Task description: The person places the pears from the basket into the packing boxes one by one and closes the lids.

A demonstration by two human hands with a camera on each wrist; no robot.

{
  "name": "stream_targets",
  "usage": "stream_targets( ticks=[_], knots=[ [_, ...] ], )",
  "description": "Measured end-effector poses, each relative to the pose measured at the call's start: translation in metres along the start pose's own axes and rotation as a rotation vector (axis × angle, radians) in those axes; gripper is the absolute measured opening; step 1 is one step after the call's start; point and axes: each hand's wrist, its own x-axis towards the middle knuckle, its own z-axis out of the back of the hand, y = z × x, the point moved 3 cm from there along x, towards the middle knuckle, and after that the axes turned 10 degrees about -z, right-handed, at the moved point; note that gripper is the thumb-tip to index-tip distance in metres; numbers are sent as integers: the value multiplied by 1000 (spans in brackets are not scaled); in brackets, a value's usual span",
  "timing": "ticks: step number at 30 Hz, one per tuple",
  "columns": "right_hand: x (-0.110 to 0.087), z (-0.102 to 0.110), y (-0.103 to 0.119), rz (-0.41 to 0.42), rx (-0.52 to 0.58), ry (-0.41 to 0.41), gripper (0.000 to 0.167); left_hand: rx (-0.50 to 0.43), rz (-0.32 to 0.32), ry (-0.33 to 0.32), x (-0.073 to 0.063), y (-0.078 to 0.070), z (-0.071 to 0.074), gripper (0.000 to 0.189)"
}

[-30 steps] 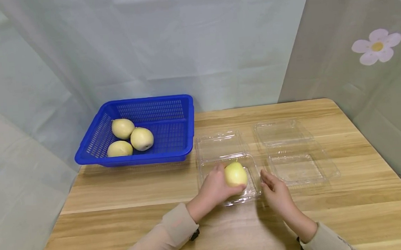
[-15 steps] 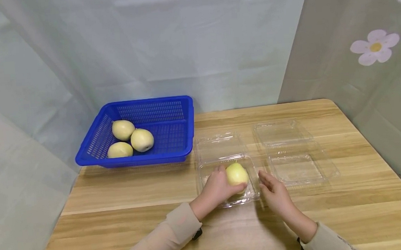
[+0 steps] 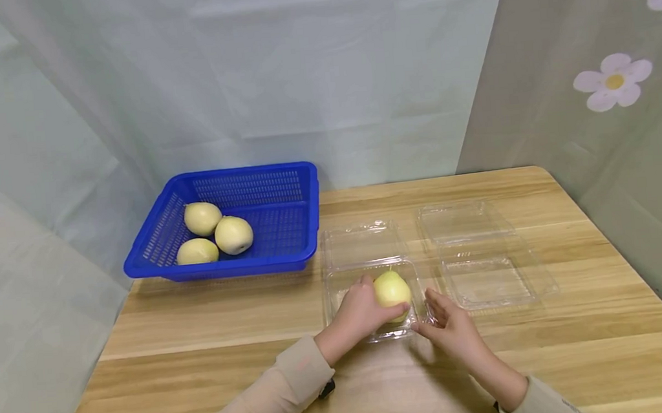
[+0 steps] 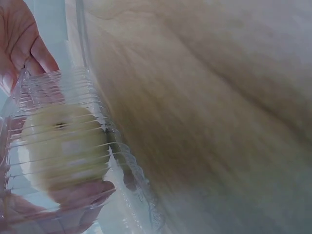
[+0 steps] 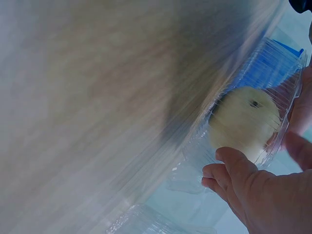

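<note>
In the head view, my left hand (image 3: 359, 311) grips a yellow-green pear (image 3: 393, 288) inside the front half of an opened clear plastic clamshell box (image 3: 363, 246). The pear's stem points up, and my thumb lies along its near side. Through the ribbed box wall, the pear (image 4: 66, 146) shows in the left wrist view with fingers around it. My right hand (image 3: 454, 330) is at the box's front right corner, fingers spread along the right side and thumb at the front. Its fingertips (image 5: 226, 156) are right at the box wall in the right wrist view.
A second opened clear clamshell box (image 3: 488, 278) stands to the right on the wooden table (image 3: 216, 384). At the back left, a blue plastic basket (image 3: 285, 262) holds three more pears (image 3: 234, 235). A pale curtain (image 3: 344, 76) hangs behind the table.
My right thumb has moved out to the left, toward the box's front corner, and the hand has spread. The left hand still holds the pear, shifted very slightly right.
</note>
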Motion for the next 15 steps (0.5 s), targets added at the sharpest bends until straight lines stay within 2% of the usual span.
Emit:
stream_targets(
  ticks=[7,15],
  knots=[
    [-2,-4,-2,46,-79,-25,89,-12,-20,6,1,0,-4,74],
    [-2,-4,-2,84,-182,-67,88,0,-25,18,2,-2,-6,73]
  ],
)
